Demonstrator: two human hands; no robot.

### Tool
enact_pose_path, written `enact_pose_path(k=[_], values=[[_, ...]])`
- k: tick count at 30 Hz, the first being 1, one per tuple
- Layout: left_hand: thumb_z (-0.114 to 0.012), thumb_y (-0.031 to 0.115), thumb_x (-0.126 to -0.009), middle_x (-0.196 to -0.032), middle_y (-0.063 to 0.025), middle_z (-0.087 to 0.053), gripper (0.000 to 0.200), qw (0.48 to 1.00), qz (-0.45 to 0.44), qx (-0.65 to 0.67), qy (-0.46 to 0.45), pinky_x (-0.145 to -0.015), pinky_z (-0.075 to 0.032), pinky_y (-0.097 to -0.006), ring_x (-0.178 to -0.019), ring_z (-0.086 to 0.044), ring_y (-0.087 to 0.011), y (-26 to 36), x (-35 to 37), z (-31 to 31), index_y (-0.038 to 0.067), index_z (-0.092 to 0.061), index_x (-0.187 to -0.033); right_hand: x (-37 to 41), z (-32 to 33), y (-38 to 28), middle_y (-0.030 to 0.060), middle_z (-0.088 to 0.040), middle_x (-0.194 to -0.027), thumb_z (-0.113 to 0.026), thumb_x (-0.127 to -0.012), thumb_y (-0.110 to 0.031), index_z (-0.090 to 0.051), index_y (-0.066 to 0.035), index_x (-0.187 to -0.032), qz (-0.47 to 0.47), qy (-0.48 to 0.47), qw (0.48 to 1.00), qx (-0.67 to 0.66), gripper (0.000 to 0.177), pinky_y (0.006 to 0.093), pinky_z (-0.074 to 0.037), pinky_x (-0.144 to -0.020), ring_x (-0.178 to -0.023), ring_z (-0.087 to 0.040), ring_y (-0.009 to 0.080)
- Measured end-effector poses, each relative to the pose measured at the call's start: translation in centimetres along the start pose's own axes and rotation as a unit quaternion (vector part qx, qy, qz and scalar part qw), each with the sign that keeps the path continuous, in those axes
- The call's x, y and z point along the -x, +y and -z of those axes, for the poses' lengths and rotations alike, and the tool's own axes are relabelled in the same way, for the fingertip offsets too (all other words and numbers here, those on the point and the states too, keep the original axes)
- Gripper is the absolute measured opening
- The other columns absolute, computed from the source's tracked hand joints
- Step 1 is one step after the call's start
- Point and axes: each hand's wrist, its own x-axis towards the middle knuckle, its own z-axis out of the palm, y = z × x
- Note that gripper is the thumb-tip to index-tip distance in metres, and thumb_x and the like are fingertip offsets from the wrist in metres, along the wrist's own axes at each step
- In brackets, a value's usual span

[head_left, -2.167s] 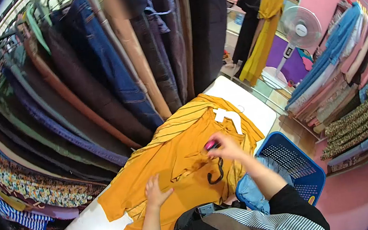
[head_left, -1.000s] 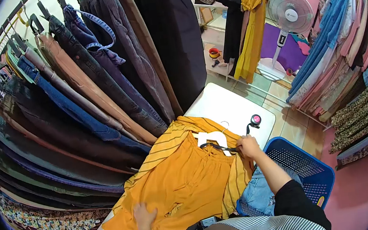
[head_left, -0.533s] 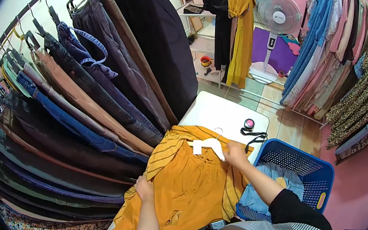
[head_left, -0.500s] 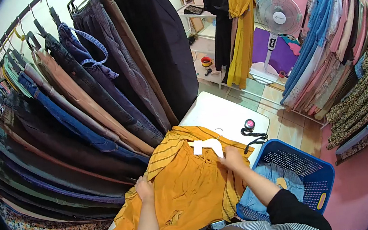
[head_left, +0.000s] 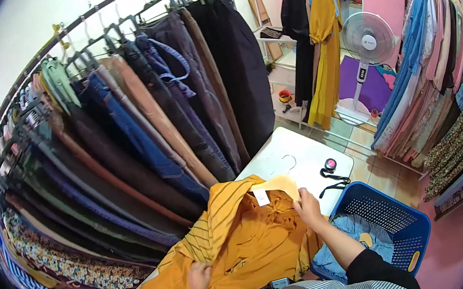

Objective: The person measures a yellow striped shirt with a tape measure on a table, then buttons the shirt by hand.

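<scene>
A mustard-orange garment (head_left: 265,230) with a dark-striped outer layer (head_left: 228,208) lies spread over the white table. A pale hanger (head_left: 280,184) sits in its neck, with the metal hook pointing away from me, and a white tag (head_left: 261,197) hangs at the collar. My right hand (head_left: 309,209) is closed around the hanger's right end and the cloth there. Nearer to me, my left hand (head_left: 200,273) pinches the lower edge of the striped layer on the left side. Folds hide part of the garment's front.
A blue basket (head_left: 358,191) holding light-blue clothing (head_left: 349,234) stands right of the table (head_left: 278,144). A small round black-and-pink item (head_left: 330,165) and a black strap (head_left: 334,179) lie by the table's right edge. A rack of trousers (head_left: 143,132) crowds the left; a fan (head_left: 368,42) stands behind.
My left hand has come nearer to me, drawing the striped layer's edge along. The hanger's right end, bare beside my right hand before, is now in its grasp. The whole view has shifted.
</scene>
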Motion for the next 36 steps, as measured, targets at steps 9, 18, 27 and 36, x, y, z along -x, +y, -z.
enact_pose_path(k=[9, 18, 27, 36], values=[[-0.062, 0.007, -0.077, -0.09, -0.014, -0.062, 0.015, 0.986, 0.075, 0.087, 0.118, -0.074, -0.049, -0.0379, -0.083, -0.061, -0.0291, -0.6, 8.9, 5.3, 0.004, -0.065, -0.092, 7.6, 4.6, -12.3, 0.0145, -0.055, -0.081, -0.072, -0.073, -0.01, -0.05, -0.003, -0.101, 0.32, 0.033, 0.943, -0.08, 0.036, 0.0416, -0.047, -0.062, -0.072, -0.056, 0.0346], [-0.07, 0.033, -0.077, -0.119, -0.018, -0.056, 0.059, 0.979, -0.017, -0.015, 0.202, -0.097, -0.039, -0.0417, -0.114, -0.05, -0.0349, 4.5, 16.7, 22.4, 0.001, -0.053, -0.124, 18.7, 4.8, -22.4, 0.0083, -0.059, -0.079, -0.075, -0.065, -0.009, -0.056, -0.006, -0.09, 0.478, 0.007, 0.871, -0.116, 0.031, 0.0367, -0.05, -0.057, -0.068, -0.058, 0.0272], [-0.073, -0.002, -0.068, -0.092, -0.0112, -0.065, 0.032, 0.957, 0.11, 0.106, 0.247, -0.074, -0.052, -0.0297, -0.081, -0.065, -0.023, 3.3, 32.0, 22.8, 0.001, -0.066, -0.1, 26.8, 5.1, -27.2, 0.0053, -0.061, -0.084, -0.075, -0.065, -0.008, -0.06, -0.008, -0.091, 0.52, -0.049, 0.834, -0.178, 0.031, 0.0341, -0.051, -0.057, -0.07, -0.06, 0.0239], [-0.075, 0.002, -0.074, -0.087, -0.0074, -0.064, 0.023, 0.92, 0.212, 0.204, 0.26, -0.073, -0.051, -0.0273, -0.081, -0.063, -0.0134, 8.8, 44.8, 21.8, -0.004, -0.064, -0.093, 31.8, 8.0, -26.0, 0.0059, -0.065, -0.094, -0.076, -0.066, -0.01, -0.06, -0.009, -0.095, 0.532, -0.181, 0.797, -0.223, 0.033, 0.033, -0.052, -0.062, -0.077, -0.065, 0.0241]])
